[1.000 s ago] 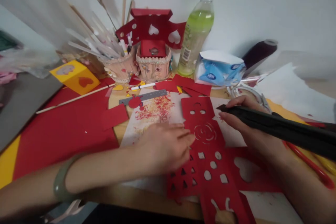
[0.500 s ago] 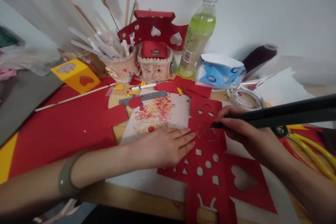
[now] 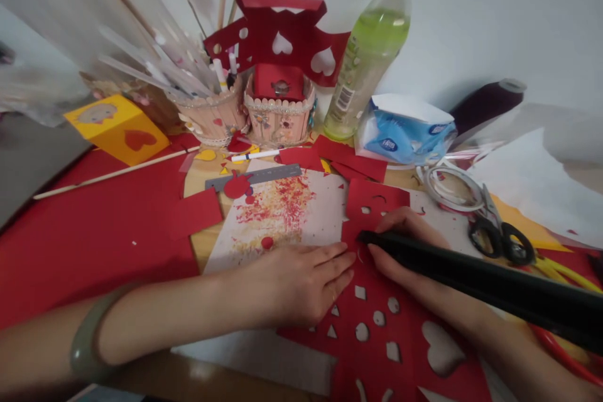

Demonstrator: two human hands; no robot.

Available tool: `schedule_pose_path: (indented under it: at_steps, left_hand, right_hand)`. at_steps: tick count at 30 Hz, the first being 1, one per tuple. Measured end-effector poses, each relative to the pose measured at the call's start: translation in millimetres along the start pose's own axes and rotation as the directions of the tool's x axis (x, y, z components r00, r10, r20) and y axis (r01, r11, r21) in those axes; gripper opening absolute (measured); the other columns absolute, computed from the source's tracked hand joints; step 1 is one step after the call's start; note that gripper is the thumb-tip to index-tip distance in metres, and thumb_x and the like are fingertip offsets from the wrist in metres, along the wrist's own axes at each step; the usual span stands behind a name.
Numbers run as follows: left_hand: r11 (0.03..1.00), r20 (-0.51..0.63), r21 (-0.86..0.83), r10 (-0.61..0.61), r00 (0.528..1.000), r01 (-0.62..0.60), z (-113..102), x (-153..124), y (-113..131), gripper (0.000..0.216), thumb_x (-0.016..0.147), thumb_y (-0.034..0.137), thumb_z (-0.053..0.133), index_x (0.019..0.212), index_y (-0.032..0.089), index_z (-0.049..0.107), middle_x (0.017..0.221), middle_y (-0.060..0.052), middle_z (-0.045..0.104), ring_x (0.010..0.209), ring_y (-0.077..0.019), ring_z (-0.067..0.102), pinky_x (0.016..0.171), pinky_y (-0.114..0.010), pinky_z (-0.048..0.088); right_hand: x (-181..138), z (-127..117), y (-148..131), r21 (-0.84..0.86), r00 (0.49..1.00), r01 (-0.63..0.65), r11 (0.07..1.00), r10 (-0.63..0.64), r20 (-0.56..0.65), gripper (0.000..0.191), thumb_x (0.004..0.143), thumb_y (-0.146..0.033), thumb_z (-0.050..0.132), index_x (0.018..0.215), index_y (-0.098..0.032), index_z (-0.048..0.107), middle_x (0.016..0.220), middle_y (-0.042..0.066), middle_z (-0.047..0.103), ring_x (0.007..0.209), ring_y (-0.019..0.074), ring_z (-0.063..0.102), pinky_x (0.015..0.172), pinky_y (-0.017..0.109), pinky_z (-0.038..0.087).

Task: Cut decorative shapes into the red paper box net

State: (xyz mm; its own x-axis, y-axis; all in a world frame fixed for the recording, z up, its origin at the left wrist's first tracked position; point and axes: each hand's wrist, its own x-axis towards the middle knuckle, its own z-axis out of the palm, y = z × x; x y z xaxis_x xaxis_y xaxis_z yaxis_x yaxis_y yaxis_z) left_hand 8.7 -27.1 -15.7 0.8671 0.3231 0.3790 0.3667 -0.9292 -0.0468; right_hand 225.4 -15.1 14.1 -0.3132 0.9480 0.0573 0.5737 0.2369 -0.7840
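My left hand [image 3: 306,279] lies flat on a red paper cut-out [image 3: 348,352], fingers stretched out and close together. A greenish bangle [image 3: 89,333] circles that wrist. In my right hand [image 3: 407,223] is a long black knife-like tool [image 3: 452,270], pinched between thumb and fingers. Its narrow tip meets the red paper just right of my left fingertips, by a thin curved line. Small circles, squares, triangles and a heart are cut through the paper. Beneath it lies a white sheet [image 3: 264,345] smeared red and yellow.
A grey ruler [image 3: 292,171], white marker [image 3: 254,155] and paper scraps lie behind. Black-handled scissors [image 3: 506,228] and a tape roll [image 3: 426,179] are at right. Decorated pots [image 3: 211,119], a green drink bottle [image 3: 381,31] and tissues [image 3: 391,141] stand at the back. A red sheet [image 3: 94,232] covers the left.
My right hand and the black tool have moved left and slightly down, closer to my left fingers. The tool has swung lower at right, uncovering the scissors. The view has shifted a little.
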Motion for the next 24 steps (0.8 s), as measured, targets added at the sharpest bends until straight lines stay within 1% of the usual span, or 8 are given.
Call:
schedule_pose_path:
  at_steps: [3, 10, 12, 15, 17, 20, 24]
  left_hand:
    - [1.000, 0.030, -0.007, 0.001, 1.000, -0.001, -0.8, 0.0, 0.5, 0.027, 0.092, 0.014, 0.048, 0.112, 0.008, 0.065, 0.120, -0.011, 0.065, 0.113, -0.0209, 0.060, 0.088, -0.028, 0.052]
    - [1.000, -0.026, -0.023, -0.020, 0.999, 0.019, 0.2, 0.0, 1.0, 0.028, 0.091, 0.011, 0.046, 0.110, 0.007, 0.066, 0.117, -0.011, 0.067, 0.110, -0.0218, 0.062, 0.086, -0.028, 0.054]
    - [0.999, -0.026, -0.026, -0.020, 0.999, 0.019, 0.0, 0.1, 0.9, 0.029, 0.092, 0.010, 0.044, 0.110, 0.006, 0.066, 0.117, -0.011, 0.067, 0.110, -0.0219, 0.062, 0.085, -0.028, 0.054]
    - [0.999, -0.015, -0.027, -0.023, 1.000, 0.022, 0.0, -0.1, 0.8, 0.030, 0.093, 0.010, 0.042, 0.111, 0.006, 0.066, 0.118, -0.011, 0.066, 0.112, -0.0220, 0.061, 0.085, -0.029, 0.054]
    - [1.000, -0.022, -0.020, -0.022, 1.000, 0.021, 0.3, -0.4, 0.9, 0.030, 0.093, 0.010, 0.042, 0.111, 0.007, 0.066, 0.118, -0.011, 0.066, 0.112, -0.0220, 0.061, 0.085, -0.029, 0.054]
    - [1.000, -0.008, -0.008, -0.012, 1.000, 0.012, 0.3, -0.8, 1.0, 0.029, 0.092, 0.011, 0.044, 0.111, 0.008, 0.066, 0.119, -0.011, 0.065, 0.114, -0.0214, 0.060, 0.087, -0.028, 0.053]
    - [1.000, 0.001, -0.005, -0.009, 1.000, 0.009, -0.6, -1.0, 1.0, 0.028, 0.092, 0.013, 0.045, 0.112, 0.008, 0.066, 0.120, -0.011, 0.065, 0.114, -0.0214, 0.059, 0.084, -0.028, 0.053]
  right_hand:
    - [-0.2, 3.1, 0.3, -0.057, 1.000, 0.019, 0.998, -0.020, -0.014, 0.011, 0.080, -0.029, 0.059, 0.082, -0.025, 0.049, 0.066, -0.005, 0.058, 0.056, 0.0127, 0.054, 0.051, 0.024, 0.044]
    - [-2.9, 12.6, 1.4, -0.088, 0.993, 0.021, 0.996, -0.031, -0.112, 0.009, 0.080, -0.029, 0.057, 0.080, -0.025, 0.049, 0.062, -0.006, 0.057, 0.051, 0.0117, 0.052, 0.050, 0.024, 0.042]
    - [-2.2, 12.3, 2.7, -0.121, 0.991, 0.067, 0.990, -0.080, -0.110, 0.009, 0.079, -0.027, 0.057, 0.080, -0.026, 0.048, 0.061, -0.006, 0.057, 0.049, 0.0115, 0.052, 0.047, 0.024, 0.042]
    - [-0.7, 9.2, 3.7, -0.165, 0.986, 0.135, 0.977, -0.149, -0.075, 0.010, 0.079, -0.026, 0.058, 0.080, -0.027, 0.048, 0.061, -0.007, 0.059, 0.048, 0.0113, 0.055, 0.045, 0.022, 0.043]
    - [-0.1, 7.3, 3.2, -0.190, 0.986, 0.144, 0.971, -0.156, -0.052, 0.011, 0.079, -0.024, 0.058, 0.081, -0.027, 0.048, 0.062, -0.007, 0.061, 0.050, 0.0112, 0.057, 0.047, 0.021, 0.045]
    - [0.2, 6.5, 1.6, -0.218, 0.984, 0.143, 0.965, -0.161, -0.069, 0.011, 0.080, -0.024, 0.057, 0.082, -0.027, 0.047, 0.063, -0.007, 0.061, 0.049, 0.0111, 0.057, 0.047, 0.021, 0.046]
    - [0.6, 7.3, 1.4, -0.273, 0.970, 0.198, 0.941, -0.228, -0.081, 0.011, 0.078, -0.022, 0.057, 0.081, -0.027, 0.047, 0.060, -0.007, 0.061, 0.045, 0.0110, 0.057, 0.043, 0.020, 0.045]
